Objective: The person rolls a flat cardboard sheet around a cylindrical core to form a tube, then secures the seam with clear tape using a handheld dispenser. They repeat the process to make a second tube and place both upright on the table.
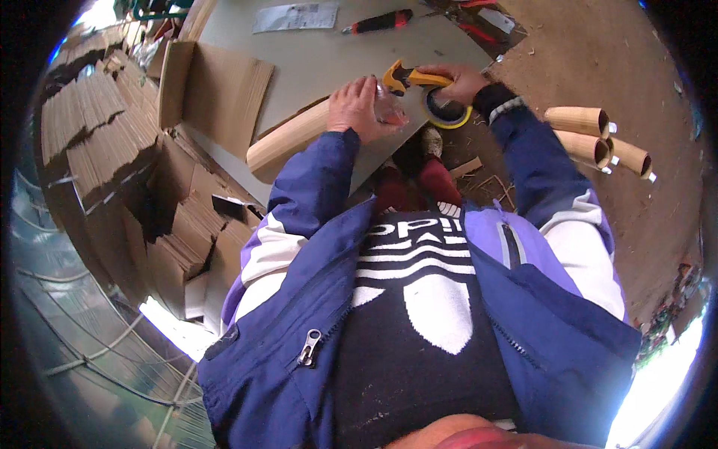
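Observation:
My left hand [351, 109] is wrapped round the near-right end of a long, pale brown wood-grained tube [290, 140], which lies slanted over the table's edge. Clear crinkled plastic film [389, 107] shows at that end, beside my fingers. A yellow and black tape dispenser [429, 78] is gripped in my right hand [463, 83]. Its black head points toward the film, close to my left fingertips, and its round black part with a yellow rim hangs below my right hand. Part of the tube's end is hidden by my left hand.
The grey table [307, 63] bears a red-and-black handled tool [378, 22], a white label sheet [295, 17] and an open cardboard box [221, 93]. Stacked flattened cardboard [93, 112] stands at left. Several similar tubes [580, 120] are at right, above the brown floor [598, 45].

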Tool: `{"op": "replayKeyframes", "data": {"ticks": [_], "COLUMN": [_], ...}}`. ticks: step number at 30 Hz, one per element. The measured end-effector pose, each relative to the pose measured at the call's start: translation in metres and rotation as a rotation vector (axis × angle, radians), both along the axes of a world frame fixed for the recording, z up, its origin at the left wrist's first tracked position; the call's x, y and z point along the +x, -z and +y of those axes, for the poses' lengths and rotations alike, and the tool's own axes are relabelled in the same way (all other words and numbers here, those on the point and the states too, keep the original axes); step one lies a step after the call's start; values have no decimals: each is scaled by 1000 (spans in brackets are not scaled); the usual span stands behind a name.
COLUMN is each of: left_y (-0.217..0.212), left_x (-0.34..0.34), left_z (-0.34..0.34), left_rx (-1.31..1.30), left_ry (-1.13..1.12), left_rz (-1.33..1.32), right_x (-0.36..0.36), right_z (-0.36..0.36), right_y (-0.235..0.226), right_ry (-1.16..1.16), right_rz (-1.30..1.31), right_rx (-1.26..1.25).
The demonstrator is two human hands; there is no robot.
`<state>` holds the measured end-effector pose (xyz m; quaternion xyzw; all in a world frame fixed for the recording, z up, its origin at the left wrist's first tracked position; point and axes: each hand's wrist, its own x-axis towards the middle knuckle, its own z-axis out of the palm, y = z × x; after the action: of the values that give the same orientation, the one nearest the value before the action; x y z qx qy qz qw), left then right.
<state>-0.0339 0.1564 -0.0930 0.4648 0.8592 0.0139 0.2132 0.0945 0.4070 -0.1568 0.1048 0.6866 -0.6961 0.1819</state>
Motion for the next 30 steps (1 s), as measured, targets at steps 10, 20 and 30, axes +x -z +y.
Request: {"op": "replayKeyframes", "data": {"ticks": [10,20,30], "left_y": [2,16,26], "left_x": [-23,-39,-62], "left_z": [22,15,-5], "left_rx": [-107,-44,298], "left_ry": [-64,-89,65], "left_rz": [-10,-112,193], "right_x": [207,32,50], "right_z": [-103,-143,-204], "right_y": [-18,5,1], "right_ry": [298,-311,-303], "right_rz": [-273,-326,-183], "right_rx": [-327,-87,-59]}}
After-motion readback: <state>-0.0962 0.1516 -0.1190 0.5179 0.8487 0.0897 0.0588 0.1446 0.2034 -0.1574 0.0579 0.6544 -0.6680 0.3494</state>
